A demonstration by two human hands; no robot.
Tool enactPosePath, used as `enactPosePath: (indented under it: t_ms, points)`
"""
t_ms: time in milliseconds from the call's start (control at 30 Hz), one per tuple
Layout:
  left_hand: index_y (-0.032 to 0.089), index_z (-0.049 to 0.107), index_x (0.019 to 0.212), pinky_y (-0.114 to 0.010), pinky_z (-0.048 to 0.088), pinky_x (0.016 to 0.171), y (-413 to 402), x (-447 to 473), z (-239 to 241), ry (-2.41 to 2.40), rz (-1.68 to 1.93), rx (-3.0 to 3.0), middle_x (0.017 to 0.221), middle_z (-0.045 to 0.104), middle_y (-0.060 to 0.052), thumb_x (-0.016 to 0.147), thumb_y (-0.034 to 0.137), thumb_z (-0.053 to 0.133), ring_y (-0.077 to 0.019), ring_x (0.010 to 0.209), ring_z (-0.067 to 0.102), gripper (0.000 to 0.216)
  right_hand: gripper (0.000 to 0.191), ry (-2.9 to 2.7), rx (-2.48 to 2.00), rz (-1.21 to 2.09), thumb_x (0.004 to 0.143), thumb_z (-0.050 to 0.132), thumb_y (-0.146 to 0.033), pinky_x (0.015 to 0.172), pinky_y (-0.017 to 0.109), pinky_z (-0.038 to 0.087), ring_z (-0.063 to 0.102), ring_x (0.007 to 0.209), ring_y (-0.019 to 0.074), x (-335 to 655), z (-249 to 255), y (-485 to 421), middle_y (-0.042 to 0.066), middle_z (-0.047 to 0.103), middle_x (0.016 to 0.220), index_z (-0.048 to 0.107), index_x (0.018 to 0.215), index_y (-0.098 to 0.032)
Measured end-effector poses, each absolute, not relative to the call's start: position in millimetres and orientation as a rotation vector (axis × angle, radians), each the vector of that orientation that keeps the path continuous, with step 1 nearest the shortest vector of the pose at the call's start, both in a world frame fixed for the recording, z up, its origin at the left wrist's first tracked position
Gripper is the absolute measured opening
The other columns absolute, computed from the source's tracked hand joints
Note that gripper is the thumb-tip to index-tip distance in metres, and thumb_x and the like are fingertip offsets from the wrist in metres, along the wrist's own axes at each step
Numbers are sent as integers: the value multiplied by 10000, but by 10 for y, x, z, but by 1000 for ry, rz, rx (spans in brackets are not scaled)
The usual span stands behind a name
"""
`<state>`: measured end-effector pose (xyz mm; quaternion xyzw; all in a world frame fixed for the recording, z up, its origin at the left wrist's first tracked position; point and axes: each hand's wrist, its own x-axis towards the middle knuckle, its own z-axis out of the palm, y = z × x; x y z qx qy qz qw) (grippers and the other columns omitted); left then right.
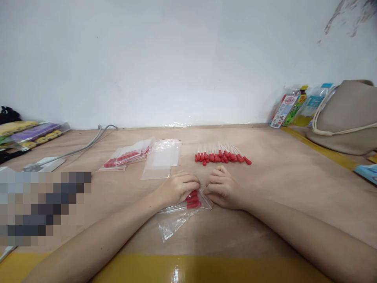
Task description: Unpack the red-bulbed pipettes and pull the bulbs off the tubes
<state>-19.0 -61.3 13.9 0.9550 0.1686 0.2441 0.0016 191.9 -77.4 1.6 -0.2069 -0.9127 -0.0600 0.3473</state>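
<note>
My left hand [182, 185] is closed on a transparent plastic bag [173, 225] at the middle of the table. Inside the bag lie several red-tipped sticks [193, 204], partly hidden under the left fingers. At the bag's right edge, my right hand [223, 189] is closed, with its fingertips pinched on the plastic. Beyond my hands, a row of loose sticks with red tips [216, 157] and pale shafts lies on the table. Flat, unfilled bags [157, 163] rest behind my left hand. Left of them are filled bags [126, 156] with red tips showing through.
Drink bottles [316, 104] and a drink carton [284, 110] stand by the wall beside a beige bag [344, 118]. Packaged yellow and purple items [35, 131] lie at the far left, with a grey cable [85, 147] nearby. A blurred patch [44, 208] covers the left front.
</note>
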Motion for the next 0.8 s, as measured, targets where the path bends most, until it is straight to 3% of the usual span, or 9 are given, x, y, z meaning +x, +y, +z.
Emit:
enactPosePath:
  t_ms: [600, 800]
  points:
    - [188, 585, 872, -334, 377, 940, -591, -164, 213, 464, 695, 3183, 965, 650, -17, 877, 153, 416, -154, 988, 539, 172, 209, -2460, -377, -670, 870, 414, -155, 771, 317, 293, 393, 706, 104, 1905, 125, -765, -23, 529, 689, 561, 727, -198]
    - [166, 577, 865, -282, 439, 878, -530, -195, 124, 389, 714, 3246, 966, 644, -30, 877, 140, 403, -142, 994, 547, 176, 234, -2496, -386, -697, 870, 367, -101, 816, 314, 281, 378, 706, 97, 1873, 135, -761, -35, 494, 667, 498, 691, -175]
